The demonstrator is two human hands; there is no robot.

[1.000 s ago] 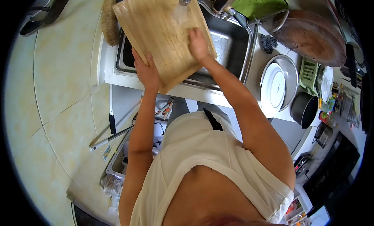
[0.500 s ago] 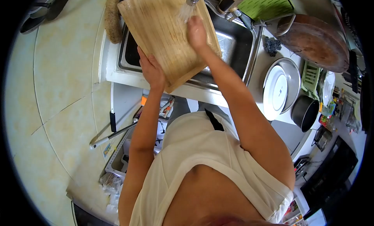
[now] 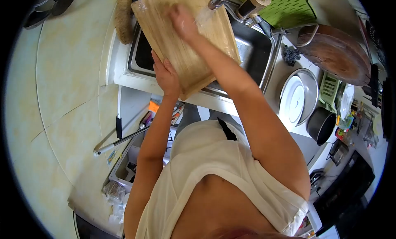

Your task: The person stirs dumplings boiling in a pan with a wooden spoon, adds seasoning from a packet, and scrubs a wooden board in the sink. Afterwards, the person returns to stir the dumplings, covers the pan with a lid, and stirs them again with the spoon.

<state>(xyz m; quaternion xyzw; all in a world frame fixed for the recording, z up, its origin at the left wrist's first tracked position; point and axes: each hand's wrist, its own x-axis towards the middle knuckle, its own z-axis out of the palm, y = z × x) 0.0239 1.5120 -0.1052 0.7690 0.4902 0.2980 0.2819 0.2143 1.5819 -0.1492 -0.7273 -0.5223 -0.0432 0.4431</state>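
Observation:
A wooden cutting board (image 3: 202,65) is tilted over the metal sink (image 3: 258,70), its surface wet. My left hand (image 3: 167,76) grips the board by its lower left edge, with some fingers hidden beneath it. Against the board's upper part rests my right hand (image 3: 183,22), blurred by motion; its fingers are smeared, and I cannot tell whether anything is in them. Water runs from the faucet (image 3: 218,0) onto the board, just right of that hand.
A loofah (image 3: 123,18) lies left of the sink. On the right are a scouring pad (image 3: 291,54), a white plate (image 3: 292,101) in a metal basin (image 3: 312,90), a dark pot (image 3: 321,125) and a round wooden block (image 3: 336,53). A green mat (image 3: 288,9) is behind the faucet.
My right hand has slid up and left across the board, passing from the right of the water stream to its left. My left hand keeps its grip on the edge.

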